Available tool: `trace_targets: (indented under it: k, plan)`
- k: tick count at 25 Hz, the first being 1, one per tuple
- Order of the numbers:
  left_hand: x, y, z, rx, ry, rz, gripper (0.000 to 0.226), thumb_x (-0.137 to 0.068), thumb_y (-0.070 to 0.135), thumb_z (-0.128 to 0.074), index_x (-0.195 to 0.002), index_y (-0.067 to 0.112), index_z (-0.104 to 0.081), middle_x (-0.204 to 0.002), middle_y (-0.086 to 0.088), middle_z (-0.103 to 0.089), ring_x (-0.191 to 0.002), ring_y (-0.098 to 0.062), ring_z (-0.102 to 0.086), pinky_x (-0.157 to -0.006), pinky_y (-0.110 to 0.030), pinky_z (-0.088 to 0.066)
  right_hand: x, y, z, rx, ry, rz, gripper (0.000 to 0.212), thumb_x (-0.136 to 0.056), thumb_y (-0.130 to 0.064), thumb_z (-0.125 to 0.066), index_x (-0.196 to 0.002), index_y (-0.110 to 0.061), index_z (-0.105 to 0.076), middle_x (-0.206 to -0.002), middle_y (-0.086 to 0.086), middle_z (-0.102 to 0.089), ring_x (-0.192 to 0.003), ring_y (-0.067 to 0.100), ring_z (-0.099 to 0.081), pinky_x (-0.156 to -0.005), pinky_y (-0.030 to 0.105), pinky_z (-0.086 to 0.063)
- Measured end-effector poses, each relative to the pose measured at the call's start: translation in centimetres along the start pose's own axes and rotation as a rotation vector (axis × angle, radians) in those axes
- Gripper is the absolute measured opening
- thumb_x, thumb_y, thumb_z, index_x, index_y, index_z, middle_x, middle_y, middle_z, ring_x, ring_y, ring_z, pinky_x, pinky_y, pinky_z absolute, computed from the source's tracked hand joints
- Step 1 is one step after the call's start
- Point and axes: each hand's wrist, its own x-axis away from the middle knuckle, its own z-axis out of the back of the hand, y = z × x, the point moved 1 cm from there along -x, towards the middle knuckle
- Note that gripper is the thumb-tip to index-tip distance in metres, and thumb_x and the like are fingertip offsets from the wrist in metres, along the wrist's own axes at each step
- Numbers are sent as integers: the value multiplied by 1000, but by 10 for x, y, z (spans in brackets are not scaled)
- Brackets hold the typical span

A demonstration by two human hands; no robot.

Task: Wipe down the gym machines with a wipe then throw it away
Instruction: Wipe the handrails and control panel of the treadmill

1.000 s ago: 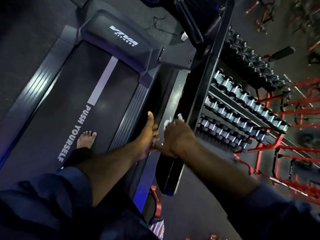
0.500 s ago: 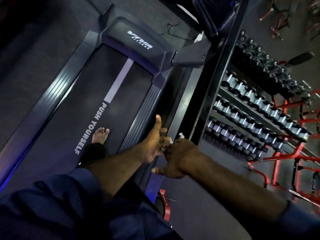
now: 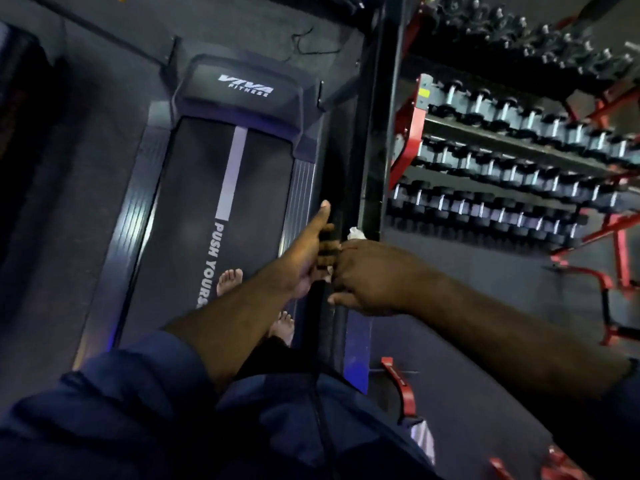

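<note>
Single head view, steeply down and forward. Black rubber treadmill belt (image 3: 194, 209) near left. Red steel dumbbell rack (image 3: 410, 133) far right.

White wipe (image 3: 355, 233); black handrail (image 3: 322, 323); black treadmill belt (image 3: 194, 202), grey stripe (image 3: 232, 174); red dumbbell rack (image 3: 410, 133).

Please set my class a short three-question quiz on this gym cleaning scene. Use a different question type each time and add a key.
1. True or false: the right hand holds the crumpled white wipe.
2. Multiple choice: the left hand is A) lying flat on the treadmill belt, B) gripping the black treadmill side rail with the thumb pointing forward, C) hanging at the person's side.
3. Fill in: the red rack of chrome-handled dumbbells stands on the person's ____ side.
Key: 1 true; 2 B; 3 right.
</note>
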Motion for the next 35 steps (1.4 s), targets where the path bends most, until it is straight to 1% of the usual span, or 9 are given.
trace_targets:
  k: [2,5,8,12,15,18,21,31,35]
  plan:
    - [5,10,-15,-139,-34,-4,60,-89,76,-60,-92,20,-82,-80,-3,-67,-64,-15,-56,-63,-33,-41,26,18,-21,-134,314,21,24,-101,-30,-68,-103,-9,-78,-110,9,-76,-115,30,-67,-113,46,-41]
    - [8,29,-37,-270,20,-62,53,-87,64,-74,-102,14,-77,-91,-10,-75,-78,-25,-68,-80,-38,-53,46,-7,-70,-437,750,-358,36,-103,-17,-63,-138,-9,-66,-152,8,-56,-150,23,-40,-127,43,-27]
    - [5,40,-71,-408,146,-82,52,-77,47,-89,-105,9,-67,-95,-8,-76,-78,-22,-73,-66,-28,-57,28,-70,-100,-1238,1089,-737,48,-109,-23,-50,-157,-17,-43,-167,-5,-35,-157,15,-25,-129,37,-22]
    - [-5,27,-99,-542,434,-214,56,-67,15,-94,-94,16,-44,-89,-10,-63,-71,-19,-67,-68,-35,-62,9,-89,-74,-2477,1501,-792,61,-94,-69,-48,-145,-36,-56,-148,-7,-61,-141,17,-52,-111,40,-45]
    - [-14,23,-97,-691,604,-346,78,-52,31,-89,-115,14,-47,-103,-10,-65,-87,-26,-71,-77,-49,-65,11,-72,-65,-2773,1562,-823,72,-96,-74,-34,-135,-19,-57,-120,6,-76,-109,24,-70,-92,35,-49]
    - [-19,23,-94,-782,638,-382,92,-53,37,-86,-131,12,-46,-106,-5,-67,-90,-25,-72,-77,-47,-65,6,-54,-76,-3011,1560,-827,91,-94,-82,-31,-123,-3,-67,-113,19,-75,-108,30,-73,-106,40,-50]
    - [-19,25,-93,-773,617,-382,85,-57,33,-87,-129,12,-46,-104,-3,-65,-89,-22,-71,-75,-45,-65,8,-55,-79,-3160,1493,-743,105,-84,-89,-42,-139,-1,-61,-136,22,-66,-132,34,-61,-123,45,-36]
    - [-17,33,-83,-700,487,-258,91,-44,46,-99,-117,16,-54,-105,-15,-74,-86,-33,-78,-72,-55,-65,29,5,-87,-2827,1017,-709,121,-70,-104,-33,-139,-9,-64,-135,20,-67,-126,39,-65,-115,58,-42]
    - [-5,78,-82,-537,174,-95,46,-88,57,-76,-93,12,-84,-97,-13,-80,-87,-26,-79,-79,-39,-66,17,67,-63,-2539,887,-868,119,-65,-108,-31,-114,-11,-80,-111,12,-66,-90,30,-63,-80,38,-47]
